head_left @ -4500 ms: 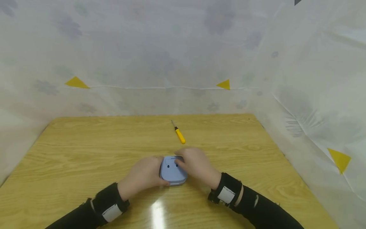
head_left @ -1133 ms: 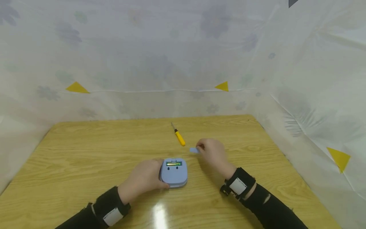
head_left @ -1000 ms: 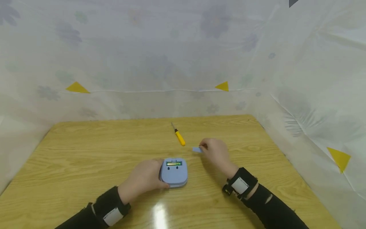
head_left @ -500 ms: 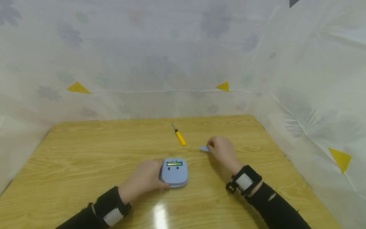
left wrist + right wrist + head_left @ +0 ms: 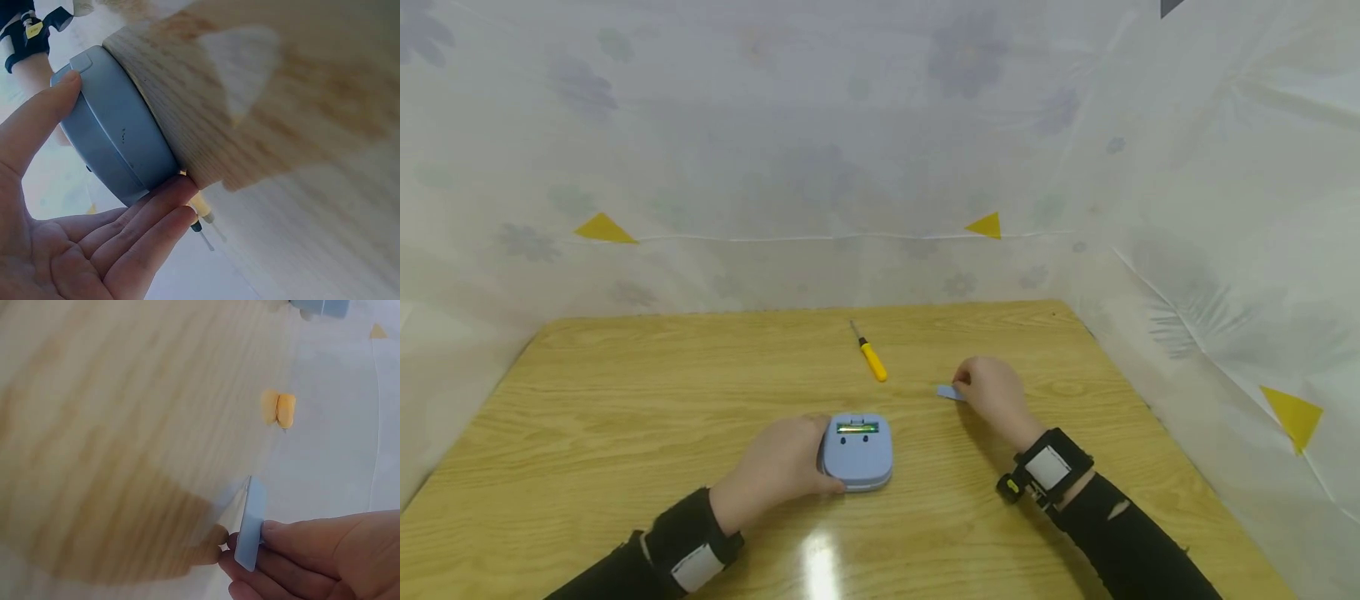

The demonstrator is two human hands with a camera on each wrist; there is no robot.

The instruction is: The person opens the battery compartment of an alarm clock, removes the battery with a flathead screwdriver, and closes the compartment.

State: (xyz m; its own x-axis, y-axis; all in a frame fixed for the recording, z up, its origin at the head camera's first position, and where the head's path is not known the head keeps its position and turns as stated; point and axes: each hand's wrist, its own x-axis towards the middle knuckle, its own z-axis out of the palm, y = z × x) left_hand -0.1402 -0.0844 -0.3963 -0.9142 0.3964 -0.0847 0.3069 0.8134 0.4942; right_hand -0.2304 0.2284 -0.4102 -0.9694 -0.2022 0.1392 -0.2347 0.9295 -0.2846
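A light blue rounded case (image 5: 857,465) lies on the table, its dark-dotted face up and a small compartment uncovered. Inside the compartment sits a green and gold battery (image 5: 857,428). My left hand (image 5: 778,462) grips the case from its left side; in the left wrist view the thumb (image 5: 62,94) presses one edge and the fingers (image 5: 165,200) meet the opposite edge. To the right, my right hand (image 5: 996,400) pinches a small flat light blue battery cover (image 5: 950,392). The right wrist view shows this cover (image 5: 251,522) between thumb and fingers, low over the tabletop.
A screwdriver (image 5: 872,360) with a yellow handle lies behind the case, between the hands. The wooden table (image 5: 647,375) ends at a pale flowered sheet (image 5: 797,167) at the back and sides, marked with yellow triangles (image 5: 604,229).
The right hand was on the case; the cover has come off, baring the battery, and has moved right in that hand. Most recently it drifted further right. The left hand keeps its grip.
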